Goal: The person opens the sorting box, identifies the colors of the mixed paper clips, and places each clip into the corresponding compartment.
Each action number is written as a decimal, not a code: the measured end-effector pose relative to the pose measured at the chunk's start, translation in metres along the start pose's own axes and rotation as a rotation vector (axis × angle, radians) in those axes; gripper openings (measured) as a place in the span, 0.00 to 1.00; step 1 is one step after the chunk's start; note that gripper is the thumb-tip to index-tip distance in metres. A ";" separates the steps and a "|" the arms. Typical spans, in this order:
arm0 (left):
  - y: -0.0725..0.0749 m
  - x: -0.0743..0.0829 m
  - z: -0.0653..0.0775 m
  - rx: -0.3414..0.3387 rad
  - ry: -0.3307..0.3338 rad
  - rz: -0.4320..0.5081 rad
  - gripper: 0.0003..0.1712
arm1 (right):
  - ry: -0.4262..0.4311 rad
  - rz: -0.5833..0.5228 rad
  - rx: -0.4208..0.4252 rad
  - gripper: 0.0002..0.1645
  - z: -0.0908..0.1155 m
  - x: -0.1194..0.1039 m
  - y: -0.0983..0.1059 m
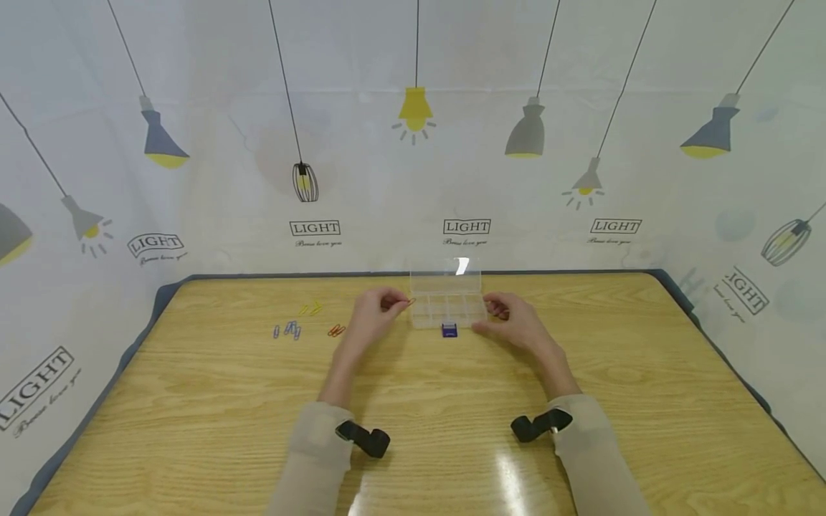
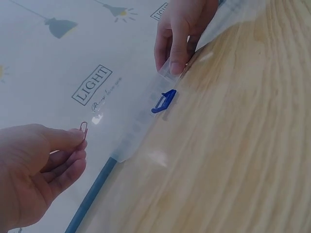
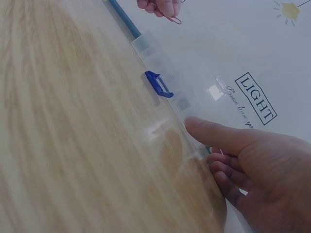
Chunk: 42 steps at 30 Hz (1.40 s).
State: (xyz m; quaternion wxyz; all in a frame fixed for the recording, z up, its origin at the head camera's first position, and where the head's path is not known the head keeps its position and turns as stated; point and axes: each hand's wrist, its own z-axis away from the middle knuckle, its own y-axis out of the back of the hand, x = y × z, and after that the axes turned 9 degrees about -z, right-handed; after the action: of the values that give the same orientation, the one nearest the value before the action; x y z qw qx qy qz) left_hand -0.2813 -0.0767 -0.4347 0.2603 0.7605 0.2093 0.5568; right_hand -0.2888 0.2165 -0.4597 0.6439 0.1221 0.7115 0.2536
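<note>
My left hand (image 1: 376, 313) pinches a red paper clip (image 2: 84, 130) between thumb and fingertips, just beside the left end of a clear plastic compartment box (image 1: 422, 322). The box's see-through lid (image 1: 435, 282) stands raised at the back. At the middle of the front edge is a blue latch (image 1: 449, 331). My right hand (image 1: 518, 322) holds the right end of the box, thumb at the front corner and fingers curled by the side. Contact under those fingers is partly hidden.
Left of the left hand, loose paper clips lie on the wooden table (image 1: 426, 401): red ones (image 1: 336, 330), several blue ones (image 1: 292, 328) and yellow ones (image 1: 314, 308). Behind the table's far edge hangs a white printed backdrop (image 1: 387, 215).
</note>
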 end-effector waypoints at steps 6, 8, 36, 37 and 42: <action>-0.007 0.002 -0.002 0.007 -0.007 0.017 0.04 | 0.011 0.007 0.000 0.40 0.000 0.000 0.000; -0.010 0.002 -0.001 0.002 -0.007 0.024 0.04 | 0.012 0.006 0.004 0.39 0.000 -0.001 0.000; -0.030 -0.004 -0.001 -0.026 -0.004 0.042 0.04 | -0.018 -0.016 0.006 0.41 0.001 0.000 -0.001; -0.030 -0.004 -0.001 -0.026 -0.005 0.044 0.04 | -0.020 -0.018 0.006 0.41 0.000 0.000 -0.001; -0.030 -0.004 0.000 -0.034 -0.001 0.040 0.04 | -0.025 -0.019 0.007 0.41 -0.001 0.002 -0.001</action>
State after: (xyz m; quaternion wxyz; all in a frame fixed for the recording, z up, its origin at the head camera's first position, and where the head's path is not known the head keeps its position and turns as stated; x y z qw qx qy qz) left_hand -0.2833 -0.0556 -0.4560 0.2620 0.7603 0.1845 0.5650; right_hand -0.2896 0.2165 -0.4614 0.6547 0.1210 0.7053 0.2435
